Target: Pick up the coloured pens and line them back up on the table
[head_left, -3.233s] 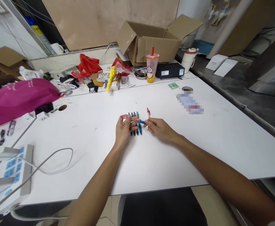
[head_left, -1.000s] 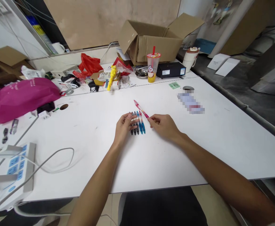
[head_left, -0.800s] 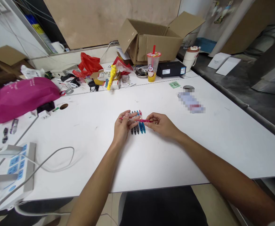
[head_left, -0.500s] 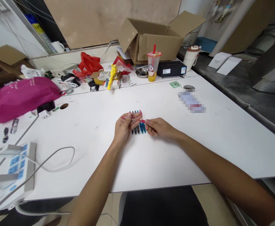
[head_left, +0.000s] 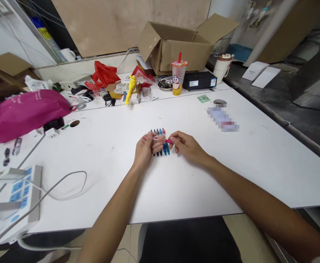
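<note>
A slim red pen (head_left: 166,141) with a clear middle section lies sideways between my hands above the white table. My left hand (head_left: 143,149) pinches its left end with thumb and finger, the other fingers stretched under it. The pinkish-red right end is gripped by the fingertips of my right hand (head_left: 186,144). Beneath my left hand, several pens lie side by side: black pens (head_left: 157,153), teal pens (head_left: 166,149) and one with a red tip (head_left: 163,130). Their middles are partly hidden by my fingers.
A power strip (head_left: 35,193) with cables sits at the left, near a magenta bag (head_left: 31,111). Along the back stand a lidded drink cup (head_left: 177,78), a black box (head_left: 200,80) and an open carton (head_left: 187,51). A tape roll (head_left: 219,102) lies at the right.
My right hand's fingers have shifted slightly on the pen's right end, and its knuckles are a little higher. My left hand keeps its pinch, almost in place.
</note>
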`<state>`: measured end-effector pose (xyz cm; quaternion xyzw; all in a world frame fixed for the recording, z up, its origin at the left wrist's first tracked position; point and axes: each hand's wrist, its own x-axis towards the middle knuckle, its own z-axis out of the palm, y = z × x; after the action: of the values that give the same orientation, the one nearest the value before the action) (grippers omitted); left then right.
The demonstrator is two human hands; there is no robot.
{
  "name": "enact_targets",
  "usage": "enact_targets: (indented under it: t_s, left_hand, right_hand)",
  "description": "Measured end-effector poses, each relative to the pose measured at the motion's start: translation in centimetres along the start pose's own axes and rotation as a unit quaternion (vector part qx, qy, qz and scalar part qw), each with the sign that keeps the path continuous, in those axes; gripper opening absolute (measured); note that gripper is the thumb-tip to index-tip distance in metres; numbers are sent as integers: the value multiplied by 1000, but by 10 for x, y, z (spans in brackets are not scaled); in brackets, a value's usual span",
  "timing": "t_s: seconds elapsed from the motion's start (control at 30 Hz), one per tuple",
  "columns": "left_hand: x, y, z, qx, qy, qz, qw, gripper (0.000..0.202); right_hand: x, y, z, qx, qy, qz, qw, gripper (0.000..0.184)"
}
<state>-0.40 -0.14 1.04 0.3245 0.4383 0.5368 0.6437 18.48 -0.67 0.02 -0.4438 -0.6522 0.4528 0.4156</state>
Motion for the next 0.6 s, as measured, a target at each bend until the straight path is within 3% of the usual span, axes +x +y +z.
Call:
enact_targets:
  t_s: [0.5,0.6]
  left_hand:
    - [1,-1,-1,7,34,4,999,39]
    - [1,-1,0,0,44,0,999,38]
  right_hand:
    - [2,4,4,-49,48,-48,996,38]
    - [1,1,5,-50,50,-43,997,29]
